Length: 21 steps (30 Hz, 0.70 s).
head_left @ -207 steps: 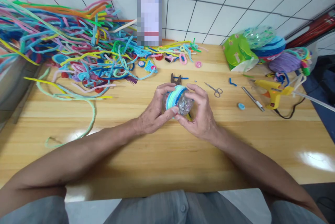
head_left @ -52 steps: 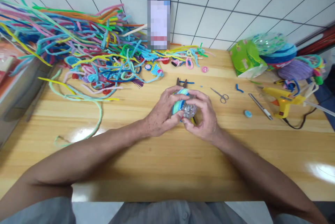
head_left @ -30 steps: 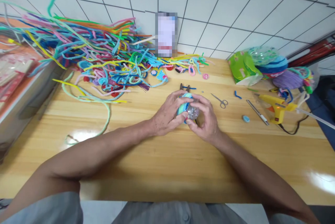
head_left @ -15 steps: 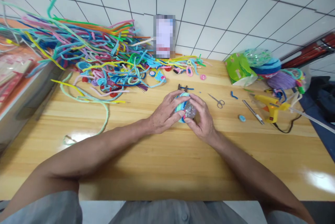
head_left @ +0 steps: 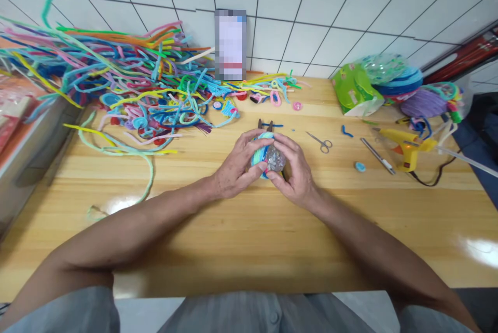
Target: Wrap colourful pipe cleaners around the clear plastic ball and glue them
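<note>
Between my two hands, above the middle of the wooden table, is a small round craft piece, clear and glittery on its right part. Blue and light-green pipe cleaners wrap its left part. My left hand grips the wrapped side, thumb at the near edge. On the clear side, the fingers and thumb of my right hand curve round it. Just beyond the fingertips, the dark tips of a tool stick out; the rest of it is hidden. A short dark-blue pipe cleaner lies by those tips.
Many coloured pipe cleaners are heaped at the back left. A phone leans on the tiled wall. To the right are small scissors, a craft knife, a yellow glue gun and a green tissue pack.
The camera view has shifted slightly. Both hands still hold the round piece, which appears turned a little, showing more of its glittery clear side.
</note>
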{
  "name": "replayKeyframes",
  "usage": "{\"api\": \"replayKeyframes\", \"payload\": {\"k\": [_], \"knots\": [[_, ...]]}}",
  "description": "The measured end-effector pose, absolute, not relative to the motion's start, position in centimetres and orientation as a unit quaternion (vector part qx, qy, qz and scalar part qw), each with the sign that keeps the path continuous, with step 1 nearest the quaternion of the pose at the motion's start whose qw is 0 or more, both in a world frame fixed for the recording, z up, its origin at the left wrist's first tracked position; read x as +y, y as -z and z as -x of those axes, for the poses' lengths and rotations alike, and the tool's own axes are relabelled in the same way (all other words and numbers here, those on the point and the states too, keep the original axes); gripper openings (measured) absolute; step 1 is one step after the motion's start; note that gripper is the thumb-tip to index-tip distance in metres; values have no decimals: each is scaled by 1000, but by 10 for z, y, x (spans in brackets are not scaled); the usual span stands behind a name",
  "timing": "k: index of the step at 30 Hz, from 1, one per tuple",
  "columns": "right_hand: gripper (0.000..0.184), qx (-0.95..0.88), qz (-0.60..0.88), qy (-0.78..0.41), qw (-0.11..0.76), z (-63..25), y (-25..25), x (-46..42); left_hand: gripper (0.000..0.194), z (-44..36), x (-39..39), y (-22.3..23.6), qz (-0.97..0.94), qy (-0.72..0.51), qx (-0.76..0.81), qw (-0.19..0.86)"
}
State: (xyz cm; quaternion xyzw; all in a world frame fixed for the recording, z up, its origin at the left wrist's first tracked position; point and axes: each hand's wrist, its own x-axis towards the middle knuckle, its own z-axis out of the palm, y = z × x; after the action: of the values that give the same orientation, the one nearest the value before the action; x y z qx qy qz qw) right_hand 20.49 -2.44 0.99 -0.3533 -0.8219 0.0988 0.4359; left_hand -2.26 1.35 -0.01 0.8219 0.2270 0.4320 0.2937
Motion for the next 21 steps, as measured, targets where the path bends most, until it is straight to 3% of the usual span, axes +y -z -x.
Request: {"api": "replayKeyframes", "payload": {"k": [13, 21], "knots": [[75, -824, 373, -105, 414, -207, -10, -27, 66, 23, 16, 3, -836, -422, 218, 275], [61, -757, 426, -125, 479, -220, -8, -27, 77, 25, 15, 4, -829, -425, 212, 296]]}}
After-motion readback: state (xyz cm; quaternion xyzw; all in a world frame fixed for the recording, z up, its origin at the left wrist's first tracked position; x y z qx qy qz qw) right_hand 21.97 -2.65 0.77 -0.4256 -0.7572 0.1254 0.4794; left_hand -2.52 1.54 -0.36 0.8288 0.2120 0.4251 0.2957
